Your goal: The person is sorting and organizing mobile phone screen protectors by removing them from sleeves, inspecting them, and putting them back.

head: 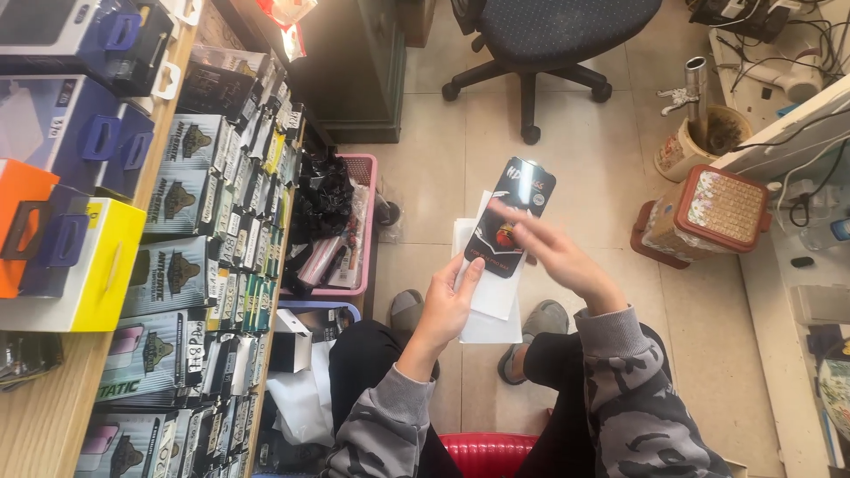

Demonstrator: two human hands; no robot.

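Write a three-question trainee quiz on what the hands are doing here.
1. True or false: the left hand holds white sleeves from below.
2. Which hand has its fingers on the black screen-protector packet?
A left
B right
3. Fill in: the pink basket stands on the ____.

Key:
1. true
2. B, the right hand
3. floor

Both hands raised, left hand point(445, 305) fingers curled, right hand point(556, 252) extended
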